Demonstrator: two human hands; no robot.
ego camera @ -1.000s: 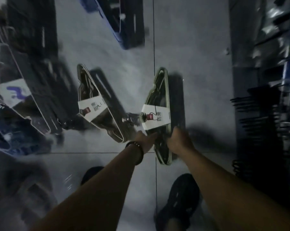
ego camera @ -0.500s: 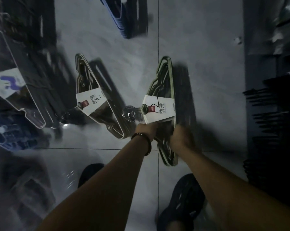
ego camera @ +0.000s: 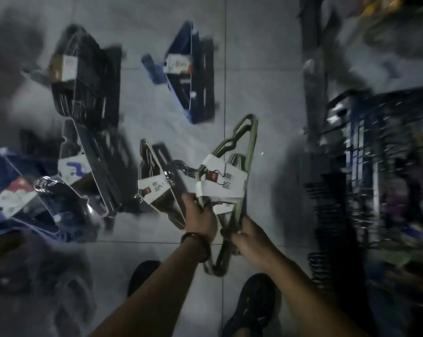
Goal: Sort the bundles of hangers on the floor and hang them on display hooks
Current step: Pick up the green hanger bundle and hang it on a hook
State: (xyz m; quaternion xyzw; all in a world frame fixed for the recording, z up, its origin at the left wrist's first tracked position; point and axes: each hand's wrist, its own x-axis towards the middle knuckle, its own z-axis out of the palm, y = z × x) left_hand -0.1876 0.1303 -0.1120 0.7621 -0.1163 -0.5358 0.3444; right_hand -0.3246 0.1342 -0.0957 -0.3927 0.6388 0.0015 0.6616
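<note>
Head view: your left hand (ego camera: pixel 200 215) and right hand (ego camera: pixel 250 237) both clasp lower end of green hanger bundle (ego camera: pixel 251 142), seemingly lifted off floor (ego camera: pixel 261 69), likely for carrying to black display hooks (ego camera: pixel 327 215) right of grip. White band (ego camera: pixel 224 182): red square, characters too blurred to read. Matching bundle (ego camera: pixel 154 188) lies just left; blue bundle (ego camera: pixel 185 76) beyond.

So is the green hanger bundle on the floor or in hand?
In hand: left hand and right hand both grip the green hanger bundle.
</note>
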